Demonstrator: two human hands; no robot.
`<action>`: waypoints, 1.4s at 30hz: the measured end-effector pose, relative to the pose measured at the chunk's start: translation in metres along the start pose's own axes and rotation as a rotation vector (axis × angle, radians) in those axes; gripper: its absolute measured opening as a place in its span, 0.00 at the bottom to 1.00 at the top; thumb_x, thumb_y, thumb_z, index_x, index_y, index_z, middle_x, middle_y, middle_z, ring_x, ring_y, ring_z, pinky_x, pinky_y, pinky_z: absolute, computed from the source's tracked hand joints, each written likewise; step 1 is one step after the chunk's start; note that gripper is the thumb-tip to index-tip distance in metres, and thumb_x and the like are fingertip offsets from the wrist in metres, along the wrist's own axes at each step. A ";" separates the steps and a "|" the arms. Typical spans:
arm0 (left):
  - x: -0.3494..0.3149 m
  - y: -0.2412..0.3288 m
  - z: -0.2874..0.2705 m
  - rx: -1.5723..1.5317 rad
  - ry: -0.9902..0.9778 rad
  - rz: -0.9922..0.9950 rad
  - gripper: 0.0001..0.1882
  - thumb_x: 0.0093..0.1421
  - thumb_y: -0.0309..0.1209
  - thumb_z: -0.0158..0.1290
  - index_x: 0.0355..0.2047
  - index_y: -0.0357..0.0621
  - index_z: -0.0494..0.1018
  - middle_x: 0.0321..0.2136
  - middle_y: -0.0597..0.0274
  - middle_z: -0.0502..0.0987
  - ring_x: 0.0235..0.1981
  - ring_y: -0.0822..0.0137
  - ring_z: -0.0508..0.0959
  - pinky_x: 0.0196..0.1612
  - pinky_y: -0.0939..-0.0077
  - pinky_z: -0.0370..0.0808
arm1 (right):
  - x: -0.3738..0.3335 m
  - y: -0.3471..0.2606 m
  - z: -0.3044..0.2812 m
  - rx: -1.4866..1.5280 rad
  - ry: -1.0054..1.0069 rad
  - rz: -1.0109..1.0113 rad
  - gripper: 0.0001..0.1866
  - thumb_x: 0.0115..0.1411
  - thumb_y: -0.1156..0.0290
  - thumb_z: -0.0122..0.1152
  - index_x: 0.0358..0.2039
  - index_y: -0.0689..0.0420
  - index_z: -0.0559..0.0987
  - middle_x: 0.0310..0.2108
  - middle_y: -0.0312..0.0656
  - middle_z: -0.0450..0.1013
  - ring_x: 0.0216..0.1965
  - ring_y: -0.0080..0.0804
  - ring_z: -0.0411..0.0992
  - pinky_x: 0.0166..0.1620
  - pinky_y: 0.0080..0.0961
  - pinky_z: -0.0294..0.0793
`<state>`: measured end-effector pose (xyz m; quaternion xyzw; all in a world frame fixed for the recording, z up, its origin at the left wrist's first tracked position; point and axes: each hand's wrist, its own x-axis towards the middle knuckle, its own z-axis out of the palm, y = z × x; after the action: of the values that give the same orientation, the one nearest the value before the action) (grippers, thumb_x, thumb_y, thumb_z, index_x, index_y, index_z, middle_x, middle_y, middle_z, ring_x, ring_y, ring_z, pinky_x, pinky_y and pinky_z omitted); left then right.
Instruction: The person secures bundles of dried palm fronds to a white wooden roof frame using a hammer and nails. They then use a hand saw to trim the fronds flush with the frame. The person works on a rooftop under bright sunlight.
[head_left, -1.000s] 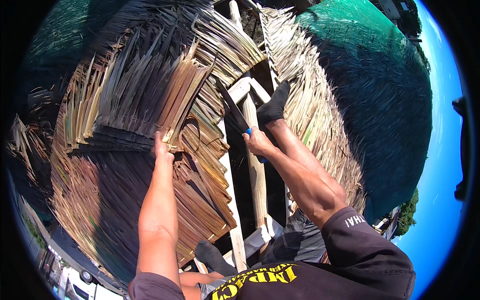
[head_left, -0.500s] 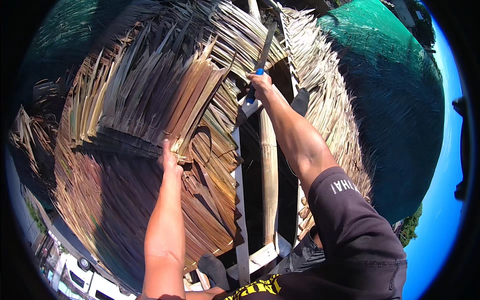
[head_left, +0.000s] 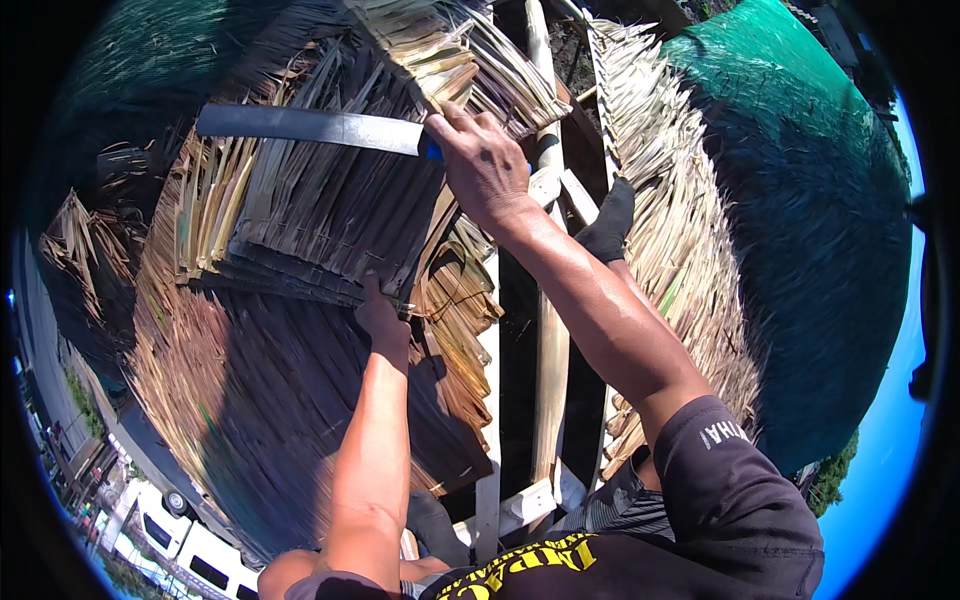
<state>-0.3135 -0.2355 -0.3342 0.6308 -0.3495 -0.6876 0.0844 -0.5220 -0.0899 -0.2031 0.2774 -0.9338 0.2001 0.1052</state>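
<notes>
My right hand (head_left: 482, 160) is closed round the blue handle of a machete (head_left: 310, 127). Its broad grey blade points left, flat above a stack of dry palm-thatch panels (head_left: 330, 200). The knuckles of that hand are beside the edge of a lighter thatch panel (head_left: 440, 60); whether the fingers also grip this edge I cannot tell. Lower down, my left hand (head_left: 383, 318) is closed on the near right corner of the stacked thatch panels, its thumb on top. Most of its fingers are hidden under the edge.
Between the thatched slopes runs a gap with a bamboo pole (head_left: 552, 380) and white wooden beams (head_left: 488, 510). My dark-socked foot (head_left: 610, 222) rests at the right slope (head_left: 690, 270). Green netting (head_left: 800, 200) covers thatch at far right. White vehicles (head_left: 195, 545) stand far below, lower left.
The machete has swung from pointing away to pointing left, as my right hand moved left over the stack. A lighter panel now slants beside that hand. My left hand keeps its hold on the corner.
</notes>
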 end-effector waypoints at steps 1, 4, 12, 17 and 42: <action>-0.010 -0.003 0.005 0.026 0.060 -0.018 0.22 0.58 0.43 0.62 0.41 0.34 0.76 0.38 0.56 0.80 0.35 0.60 0.82 0.40 0.60 0.80 | -0.010 -0.028 0.007 0.061 -0.048 -0.087 0.15 0.56 0.73 0.59 0.45 0.48 0.75 0.45 0.44 0.75 0.42 0.43 0.76 0.42 0.35 0.79; -0.024 -0.004 0.011 -0.041 -0.020 -0.038 0.22 0.57 0.44 0.62 0.39 0.34 0.78 0.34 0.62 0.79 0.32 0.66 0.79 0.36 0.67 0.76 | -0.046 -0.083 0.032 0.122 -0.385 -0.053 0.14 0.57 0.72 0.58 0.45 0.51 0.74 0.42 0.46 0.75 0.42 0.44 0.76 0.44 0.36 0.79; -0.008 -0.012 -0.016 0.150 -0.268 0.007 0.24 0.68 0.51 0.50 0.53 0.46 0.72 0.47 0.59 0.78 0.48 0.61 0.79 0.52 0.60 0.76 | -0.103 -0.109 0.071 0.523 -0.588 0.289 0.13 0.55 0.74 0.57 0.41 0.61 0.69 0.30 0.60 0.76 0.39 0.62 0.74 0.44 0.52 0.73; 0.040 -0.011 0.007 0.082 0.076 -0.129 0.26 0.56 0.51 0.65 0.42 0.40 0.77 0.38 0.61 0.79 0.35 0.67 0.79 0.38 0.67 0.79 | -0.117 -0.079 0.058 0.767 -0.540 0.478 0.16 0.56 0.74 0.61 0.43 0.61 0.69 0.30 0.63 0.74 0.38 0.67 0.73 0.40 0.53 0.71; 0.105 0.008 0.006 0.074 -0.073 -0.258 0.36 0.53 0.58 0.64 0.51 0.43 0.75 0.47 0.59 0.79 0.44 0.54 0.80 0.48 0.51 0.78 | -0.159 0.042 -0.028 0.206 -0.769 0.919 0.22 0.67 0.58 0.53 0.46 0.69 0.68 0.38 0.71 0.75 0.45 0.69 0.75 0.47 0.53 0.73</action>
<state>-0.3415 -0.2976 -0.4144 0.6477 -0.2935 -0.7019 -0.0409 -0.4120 0.0303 -0.2398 -0.0932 -0.9049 0.1996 -0.3641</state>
